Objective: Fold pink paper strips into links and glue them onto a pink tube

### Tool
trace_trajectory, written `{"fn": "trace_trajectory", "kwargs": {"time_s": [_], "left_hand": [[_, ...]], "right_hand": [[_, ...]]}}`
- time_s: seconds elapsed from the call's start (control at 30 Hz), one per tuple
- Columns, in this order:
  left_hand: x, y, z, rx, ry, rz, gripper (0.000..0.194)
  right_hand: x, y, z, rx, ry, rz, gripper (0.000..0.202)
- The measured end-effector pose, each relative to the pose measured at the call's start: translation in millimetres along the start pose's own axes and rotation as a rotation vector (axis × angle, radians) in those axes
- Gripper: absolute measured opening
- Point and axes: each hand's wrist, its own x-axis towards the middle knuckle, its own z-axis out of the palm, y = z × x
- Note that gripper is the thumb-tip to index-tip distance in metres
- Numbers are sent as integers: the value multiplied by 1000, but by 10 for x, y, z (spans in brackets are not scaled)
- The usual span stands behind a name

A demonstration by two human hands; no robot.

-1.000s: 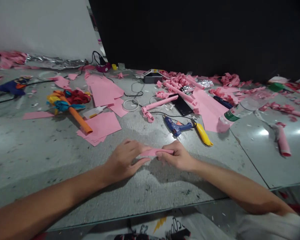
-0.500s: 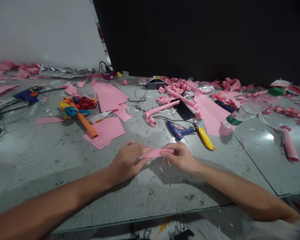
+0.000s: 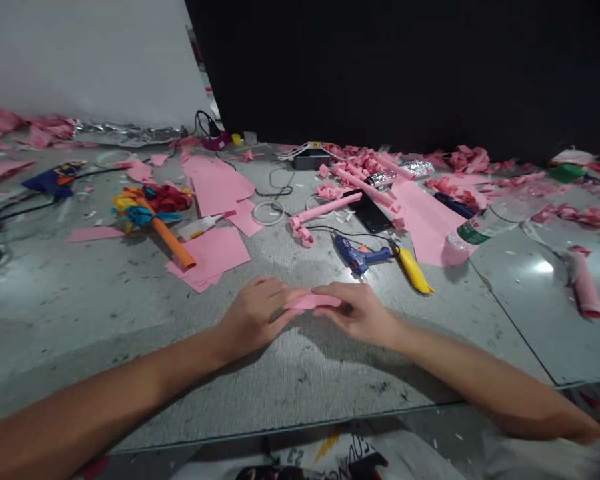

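Note:
A narrow folded strip of pink paper [image 3: 312, 302] is held level between my two hands, above the front part of the grey table. My left hand [image 3: 256, 312] pinches its left end between thumb and fingers. At the other end, my right hand [image 3: 356, 311] grips the strip, its thumb below and fingers on top. The fingertips of both hands are close together, with the middle of the strip showing between them. Beyond my right hand lies a blue glue gun [image 3: 361, 255], beside a yellow object [image 3: 414, 271].
Pink sheets [image 3: 215, 257] and an orange paper tube [image 3: 173, 241] with coloured crumpled paper lie left of centre. Behind are a phone [image 3: 367, 212], pink rolls and scraps. A plastic bottle [image 3: 495, 223] lies at the right, near a pink roll [image 3: 586, 287]. Cables cross the table [image 3: 280, 393].
My right hand has shifted its fingers inward along the strip, closer to my left hand. The strip now looks slightly curved. The view has moved a little.

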Motion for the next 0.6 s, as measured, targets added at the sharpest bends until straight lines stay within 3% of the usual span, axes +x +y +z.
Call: {"fn": "trace_trajectory", "kwargs": {"time_s": [0.47,0.6], "left_hand": [[15,17,-11,0,-7,-15,25],[25,38,-28,6,-1,-20,32]], "right_hand": [[1,27,-19,-167,-35,-114,29],[2,20,-18,-171,-21,-134,29]]}}
